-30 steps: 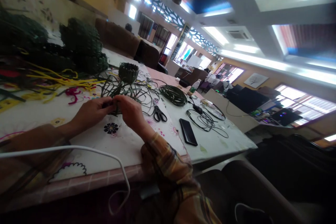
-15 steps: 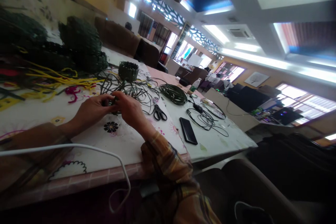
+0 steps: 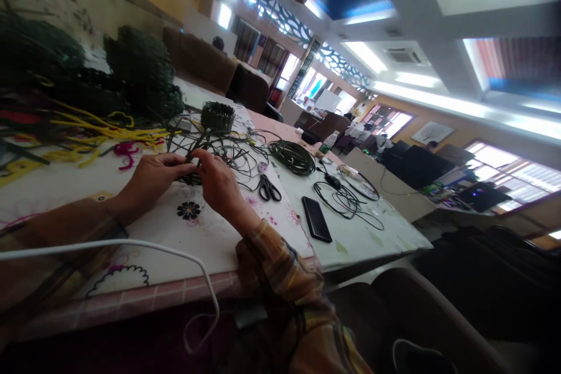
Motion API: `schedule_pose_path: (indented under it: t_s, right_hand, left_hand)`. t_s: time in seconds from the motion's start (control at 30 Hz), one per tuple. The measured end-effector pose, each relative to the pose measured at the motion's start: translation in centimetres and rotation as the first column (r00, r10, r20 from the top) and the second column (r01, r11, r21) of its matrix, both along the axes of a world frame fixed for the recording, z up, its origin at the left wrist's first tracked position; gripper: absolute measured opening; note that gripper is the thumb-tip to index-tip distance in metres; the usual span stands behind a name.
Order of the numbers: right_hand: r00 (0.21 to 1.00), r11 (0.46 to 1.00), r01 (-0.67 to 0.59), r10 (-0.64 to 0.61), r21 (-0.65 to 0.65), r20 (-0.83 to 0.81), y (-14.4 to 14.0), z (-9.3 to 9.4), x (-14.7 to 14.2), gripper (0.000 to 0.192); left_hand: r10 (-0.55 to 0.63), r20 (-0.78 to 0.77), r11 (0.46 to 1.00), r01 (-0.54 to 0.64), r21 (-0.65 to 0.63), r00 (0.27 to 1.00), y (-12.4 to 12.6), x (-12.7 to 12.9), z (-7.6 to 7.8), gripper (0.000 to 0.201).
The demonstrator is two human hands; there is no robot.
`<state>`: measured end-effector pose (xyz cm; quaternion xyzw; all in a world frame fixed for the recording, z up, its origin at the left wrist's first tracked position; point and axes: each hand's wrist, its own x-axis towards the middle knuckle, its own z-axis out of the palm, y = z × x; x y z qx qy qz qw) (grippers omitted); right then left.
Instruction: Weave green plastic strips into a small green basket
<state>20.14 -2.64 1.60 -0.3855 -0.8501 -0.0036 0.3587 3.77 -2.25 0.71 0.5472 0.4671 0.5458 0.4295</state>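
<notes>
Both the left hand (image 3: 151, 180) and the right hand (image 3: 219, 181) pinch closed on the small dark green woven piece of thin cord (image 3: 189, 170), fingertips meeting over it near the middle of the flower-printed white tablecloth (image 3: 210, 239); its loose green strands (image 3: 228, 152) fan toward the far edge, and one could slip from the pinch and loosen the weave, or snag the black-handled scissors (image 3: 268, 188) just beside the right hand, dragging them toward the black phone (image 3: 316, 219) by the near right edge

A single head-worn camera, strongly tilted, looks forward and down along the table (image 3: 359, 239), hands close below, room stretching beyond.
</notes>
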Motion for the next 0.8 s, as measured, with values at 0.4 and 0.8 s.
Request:
schedule_pose_path:
  t_s: [0.4, 0.8]
  right_hand:
    - [0.944, 0.989, -0.104, 0.130, 0.102, -0.302, -0.1, -0.2, 0.8, 0.019]
    - [0.919, 0.998, 0.031, -0.006, 0.057, -0.395, 0.5, 0.0, 1.2, 0.013]
  left_hand:
    - [-0.004, -0.222, 0.990, 0.034, 0.135, 0.975, 0.5, -0.7, 0.0, 0.041]
    - [0.071, -0.079, 0.997, -0.070, 0.008, 0.994, -0.1, -0.1, 1.2, 0.043]
